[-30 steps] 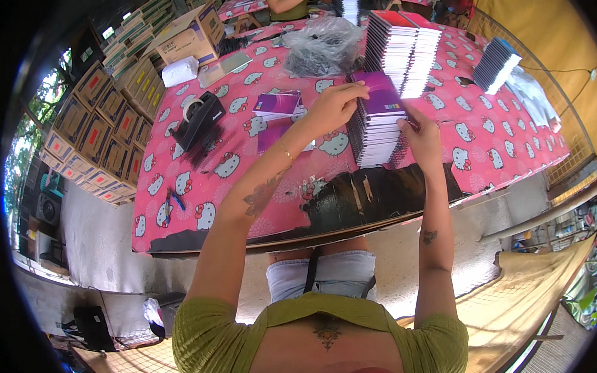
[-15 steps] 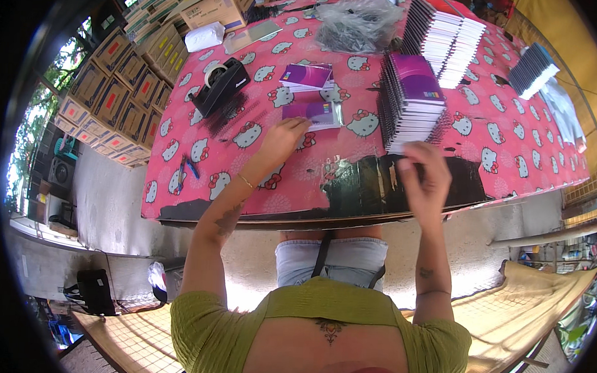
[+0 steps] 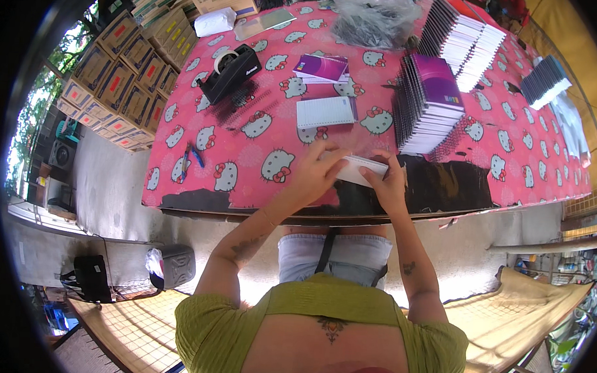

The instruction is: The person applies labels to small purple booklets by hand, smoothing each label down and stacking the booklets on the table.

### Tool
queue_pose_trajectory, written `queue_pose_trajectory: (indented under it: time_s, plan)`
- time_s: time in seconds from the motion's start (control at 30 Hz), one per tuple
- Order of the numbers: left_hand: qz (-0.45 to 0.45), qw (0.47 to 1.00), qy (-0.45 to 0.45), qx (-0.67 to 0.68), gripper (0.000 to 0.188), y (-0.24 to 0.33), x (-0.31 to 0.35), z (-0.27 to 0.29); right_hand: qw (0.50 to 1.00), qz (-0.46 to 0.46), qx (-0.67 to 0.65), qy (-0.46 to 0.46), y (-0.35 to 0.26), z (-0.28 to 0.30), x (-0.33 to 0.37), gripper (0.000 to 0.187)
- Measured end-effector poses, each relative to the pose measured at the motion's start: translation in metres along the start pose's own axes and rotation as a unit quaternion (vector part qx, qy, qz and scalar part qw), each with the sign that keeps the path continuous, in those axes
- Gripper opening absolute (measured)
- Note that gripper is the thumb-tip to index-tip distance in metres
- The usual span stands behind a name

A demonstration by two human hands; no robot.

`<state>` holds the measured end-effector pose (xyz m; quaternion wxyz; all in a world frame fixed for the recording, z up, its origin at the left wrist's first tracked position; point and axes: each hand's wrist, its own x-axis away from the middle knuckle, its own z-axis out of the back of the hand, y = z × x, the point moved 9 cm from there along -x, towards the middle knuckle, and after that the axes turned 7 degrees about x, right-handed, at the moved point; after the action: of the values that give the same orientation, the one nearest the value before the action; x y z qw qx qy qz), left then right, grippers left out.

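Note:
Close to the table's near edge, my left hand [image 3: 322, 171] and my right hand [image 3: 389, 183] grip a small white paper pad [image 3: 358, 171] from its two sides. A dark dotted line runs along the pad's far edge. Just beyond my left hand lies a white ruled page [image 3: 325, 113] with a bit of purple showing at its right side. Farther back rests a small pile of purple-covered booklets [image 3: 321, 67]. To the right of these stands a tall stack of spiral-bound purple notebooks [image 3: 433, 99].
A black tape dispenser [image 3: 230, 75] sits at the left, with blue-handled pliers [image 3: 196, 155] nearer me. Clear plastic wrap [image 3: 375, 21], more spiral notebooks [image 3: 461, 44] and a dark-covered notebook stack [image 3: 545, 82] stand farther back. Cardboard boxes [image 3: 121, 82] are piled left of the pink table [image 3: 246, 168].
My left hand has left the purple-covered booklet and come nearer, joining my right hand on the white pad. A ruled page now shows where the purple cover lay.

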<state>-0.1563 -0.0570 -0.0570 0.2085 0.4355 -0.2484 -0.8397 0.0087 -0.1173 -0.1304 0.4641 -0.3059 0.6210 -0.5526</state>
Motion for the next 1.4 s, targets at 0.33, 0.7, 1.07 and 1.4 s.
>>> queue_pose_trajectory:
  time_s: [0.33, 0.7, 1.07, 1.4]
  plan:
    - [-0.165, 0.967, 0.107, -0.162, 0.015, -0.020, -0.061, 0.071, 0.998, 0.010, 0.044, -0.035, -0.012, -0.005, 0.005, 0.019]
    - [-0.166, 0.953, -0.084, -0.239, 0.013, -0.066, -0.038, 0.007, 0.999, 0.008, 0.004, -0.032, -0.012, -0.008, 0.011, 0.015]
    - [0.039, 0.982, -0.125, -0.139, 0.027, -0.095, -0.064, 0.012, 0.999, -0.005, -0.006, -0.033, -0.007, -0.007, 0.016, 0.016]
    - [0.180, 0.958, -0.221, -0.012, 0.026, -0.130, -0.080, 0.008, 0.999, 0.001, -0.016, -0.043, -0.005, -0.008, 0.017, 0.015]
